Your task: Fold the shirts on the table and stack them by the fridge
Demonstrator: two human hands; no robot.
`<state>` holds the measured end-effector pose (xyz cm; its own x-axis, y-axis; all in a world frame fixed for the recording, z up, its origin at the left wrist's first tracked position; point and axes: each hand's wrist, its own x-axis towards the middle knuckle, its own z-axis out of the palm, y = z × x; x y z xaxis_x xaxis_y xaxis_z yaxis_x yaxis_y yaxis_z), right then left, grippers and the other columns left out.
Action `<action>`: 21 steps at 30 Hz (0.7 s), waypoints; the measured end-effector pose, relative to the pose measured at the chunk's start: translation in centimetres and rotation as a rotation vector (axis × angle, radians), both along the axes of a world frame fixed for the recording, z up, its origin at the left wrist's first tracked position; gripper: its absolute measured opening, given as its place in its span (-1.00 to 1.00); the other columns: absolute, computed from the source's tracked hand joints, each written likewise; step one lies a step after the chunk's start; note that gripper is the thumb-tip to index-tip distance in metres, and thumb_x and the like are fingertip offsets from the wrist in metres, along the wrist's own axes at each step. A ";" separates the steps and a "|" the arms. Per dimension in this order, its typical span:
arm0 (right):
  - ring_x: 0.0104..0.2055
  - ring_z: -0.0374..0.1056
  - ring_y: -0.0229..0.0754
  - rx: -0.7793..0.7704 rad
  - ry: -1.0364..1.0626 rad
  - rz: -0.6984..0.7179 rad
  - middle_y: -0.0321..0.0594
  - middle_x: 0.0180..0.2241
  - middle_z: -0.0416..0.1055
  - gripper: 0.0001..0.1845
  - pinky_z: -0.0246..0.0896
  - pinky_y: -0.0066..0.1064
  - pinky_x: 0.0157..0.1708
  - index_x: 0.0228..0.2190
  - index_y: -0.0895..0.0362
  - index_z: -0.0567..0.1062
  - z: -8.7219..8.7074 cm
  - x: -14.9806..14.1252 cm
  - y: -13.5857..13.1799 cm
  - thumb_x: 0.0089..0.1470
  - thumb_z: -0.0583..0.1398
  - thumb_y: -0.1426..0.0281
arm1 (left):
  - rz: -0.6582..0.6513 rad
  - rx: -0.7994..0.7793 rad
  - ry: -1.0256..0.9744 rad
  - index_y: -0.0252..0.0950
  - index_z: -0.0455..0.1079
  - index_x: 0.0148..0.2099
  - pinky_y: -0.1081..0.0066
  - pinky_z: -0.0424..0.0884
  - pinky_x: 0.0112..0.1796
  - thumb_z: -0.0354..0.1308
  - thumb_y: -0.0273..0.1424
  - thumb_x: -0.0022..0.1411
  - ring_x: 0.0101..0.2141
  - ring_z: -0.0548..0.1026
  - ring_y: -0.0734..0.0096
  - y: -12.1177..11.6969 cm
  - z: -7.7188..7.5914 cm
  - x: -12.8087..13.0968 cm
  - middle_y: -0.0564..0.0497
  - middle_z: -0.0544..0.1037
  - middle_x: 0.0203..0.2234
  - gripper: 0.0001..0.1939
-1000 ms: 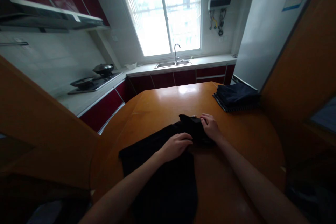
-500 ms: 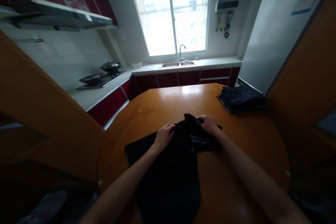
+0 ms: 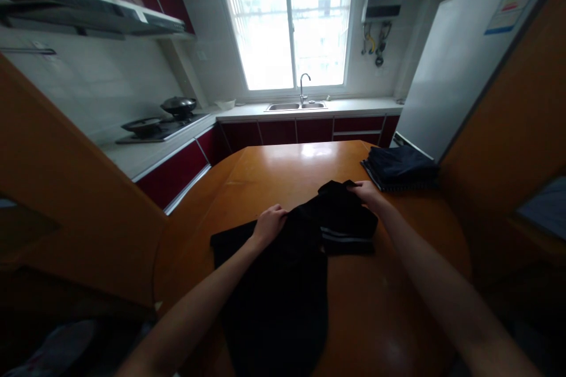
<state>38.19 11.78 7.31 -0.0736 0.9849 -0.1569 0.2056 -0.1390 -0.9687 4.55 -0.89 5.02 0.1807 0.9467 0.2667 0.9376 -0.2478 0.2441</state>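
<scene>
A black garment [image 3: 283,283] lies spread on the wooden table, its lower part reaching toward me. Two pale stripes run across a narrow band of it at the right. My left hand [image 3: 269,224] is closed on the garment's far edge, left of centre. With its fingers pinched, my right hand [image 3: 366,193] grips the cloth at the far right, lifting that part a little. Which part of the garment each hand has hold of, I cannot tell from the dark cloth.
A stack of folded dark clothes [image 3: 400,168] sits at the wooden table's [image 3: 283,165] back right. Beyond are a sink [image 3: 285,106], a stove with pans [image 3: 179,106] and a fridge [image 3: 460,53]. Wooden panels [image 3: 79,177] flank the table.
My left hand has moved left and away from me and closed on the far edge. My right hand has moved right, pulling cloth outward; the striped band now shows.
</scene>
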 end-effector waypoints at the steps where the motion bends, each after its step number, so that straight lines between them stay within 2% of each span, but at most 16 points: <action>1: -0.56 0.36 -0.25 -0.038 0.025 0.011 -0.19 -0.54 0.50 -0.84 0.18 -0.49 -0.59 -0.43 0.20 0.52 0.1 0.1 -0.3 0.00 0.36 0.37 | 0.000 0.009 -0.018 -0.16 0.59 -0.10 0.38 0.38 -0.17 0.09 -0.41 0.38 -0.22 0.52 0.30 0.2 0.2 -0.2 -0.02 0.54 -0.24 -0.77; 6: -0.51 0.41 -0.21 -0.150 0.116 0.090 -0.11 -0.48 0.54 -0.86 0.29 -0.45 -0.54 -0.40 0.21 0.52 1.0 0.9 -1.1 0.14 0.25 0.38 | 0.020 0.082 -0.119 -0.19 0.59 -0.10 0.40 0.40 -0.18 0.09 -0.42 0.38 -0.23 0.54 0.30 1.4 1.6 -1.8 -0.02 0.56 -0.23 -0.77; 10: -0.49 0.43 -0.19 -0.113 0.124 0.111 -0.07 -0.42 0.58 -0.85 0.28 -0.45 -0.54 -0.38 0.21 0.55 1.3 1.1 -1.4 0.14 0.25 0.36 | 0.025 0.135 -0.170 -0.20 0.57 -0.12 0.37 0.41 -0.18 0.09 -0.42 0.35 -0.23 0.53 0.27 1.6 2.4 -2.1 -0.04 0.56 -0.23 -0.79; 13: -0.44 0.46 -0.17 -0.013 0.093 0.091 -0.08 -0.42 0.59 -0.85 0.30 -0.44 -0.49 -0.38 0.21 0.58 1.2 0.8 -1.7 0.09 0.29 0.36 | -0.009 0.154 -0.182 -0.22 0.55 -0.13 0.32 0.42 -0.15 0.06 -0.42 0.36 -0.21 0.51 0.24 1.2 2.3 -1.9 -0.05 0.54 -0.23 -0.78; 16: -0.35 0.48 -0.09 0.132 0.042 0.065 -0.12 -0.42 0.59 -0.83 0.38 -0.35 -0.33 -0.39 0.20 0.61 1.1 0.2 -2.6 0.06 0.29 0.33 | -0.073 0.128 -0.158 -0.23 0.53 -0.12 0.26 0.42 -0.07 0.09 -0.44 0.31 -0.15 0.49 0.21 0.2 2.2 -1.4 -0.07 0.52 -0.21 -0.80; 18: -0.20 0.49 -0.01 0.247 0.004 0.037 -0.12 -0.33 0.60 -0.79 0.38 -0.24 -0.14 -0.35 0.19 0.63 0.7 -0.6 -3.8 0.08 0.25 0.31 | -0.096 0.127 -0.135 -0.23 0.52 -0.05 0.17 0.38 0.01 0.14 -0.45 0.26 -0.07 0.47 0.15 -0.6 2.3 -0.7 -0.09 0.52 -0.14 -0.77; 21: 0.05 0.39 0.05 0.399 -0.045 -0.020 -0.04 -0.08 0.54 -0.71 0.20 -0.12 0.16 -0.18 0.18 0.62 -0.6 -2.5 -7.0 0.08 0.20 0.35 | -0.120 0.144 -0.217 -0.24 0.48 0.04 0.12 0.33 0.08 0.14 -0.40 0.28 0.00 0.44 0.12 -2.1 2.8 1.7 -0.12 0.50 -0.06 -0.71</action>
<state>35.67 4.76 6.71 -0.0553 0.9703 0.2357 0.2501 0.2420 -0.9375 6.20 -3.03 7.79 0.2132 0.8716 0.4413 0.8291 -0.4004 0.3903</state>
